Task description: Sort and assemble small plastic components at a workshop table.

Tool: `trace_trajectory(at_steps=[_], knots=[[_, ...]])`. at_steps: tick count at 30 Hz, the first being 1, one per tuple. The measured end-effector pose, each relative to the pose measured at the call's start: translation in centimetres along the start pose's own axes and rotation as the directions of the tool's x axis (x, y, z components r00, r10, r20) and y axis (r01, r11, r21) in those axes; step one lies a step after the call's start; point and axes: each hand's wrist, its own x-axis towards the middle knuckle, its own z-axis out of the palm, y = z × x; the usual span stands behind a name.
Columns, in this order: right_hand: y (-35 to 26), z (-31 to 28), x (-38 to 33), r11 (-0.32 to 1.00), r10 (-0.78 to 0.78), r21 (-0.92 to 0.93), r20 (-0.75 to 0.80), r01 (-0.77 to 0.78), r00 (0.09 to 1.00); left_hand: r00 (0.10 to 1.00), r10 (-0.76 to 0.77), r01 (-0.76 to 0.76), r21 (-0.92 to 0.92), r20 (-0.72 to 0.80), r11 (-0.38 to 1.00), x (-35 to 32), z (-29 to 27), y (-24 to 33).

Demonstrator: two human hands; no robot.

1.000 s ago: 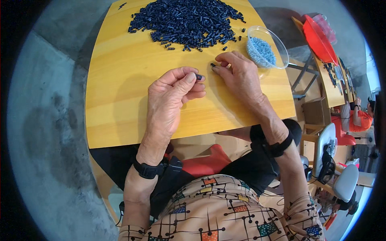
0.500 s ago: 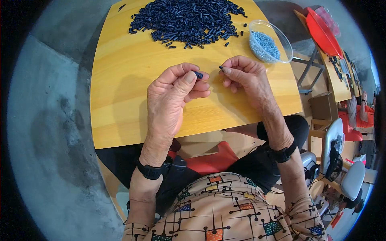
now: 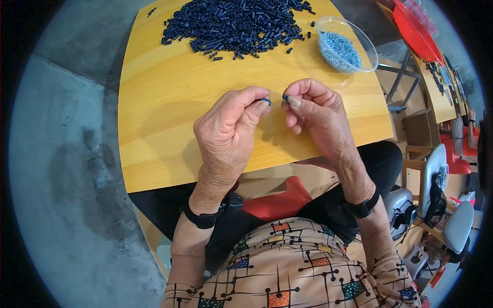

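Small dark blue tube (image 3: 265, 100), pinched in left hand (image 3: 228, 136) fingertips above the yellow table (image 3: 164, 102). Right hand (image 3: 316, 113) pinches a second dark piece (image 3: 284, 96), now closer to the left than half a second ago. Beyond: pile of blue tubes (image 3: 236, 23), clear bowl (image 3: 346, 46).

A: What does your left hand (image 3: 231, 131) hold?

B: You pinch a small dark blue cylindrical piece (image 3: 265, 100) between thumb and forefinger, above the yellow tabletop.

A: And your right hand (image 3: 313, 115)?

B: It grips a second small dark part (image 3: 284, 96) at its fingertips. The two parts sit just beside each other, not visibly touching.
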Motion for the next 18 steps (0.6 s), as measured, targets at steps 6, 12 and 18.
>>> trace_trajectory(at_steps=[6,12,18], knots=[[1.1,0.9,-0.7,0.99,-0.001,0.141,0.067,-0.009,0.998,0.995,0.095,-0.099,0.123,0.034,0.988,-0.1,0.2,0.3],[1.3,1.0,-0.9,0.987,-0.011,0.16,0.066,0.001,0.998,0.993,0.121,-0.119,0.156,0.002,0.981,-0.3,0.3,0.9],[1.5,1.0,-0.9,0.987,-0.024,0.159,0.079,0.011,0.997,0.985,0.167,-0.173,0.173,0.051,0.97,-0.2,-0.2,0.9]])
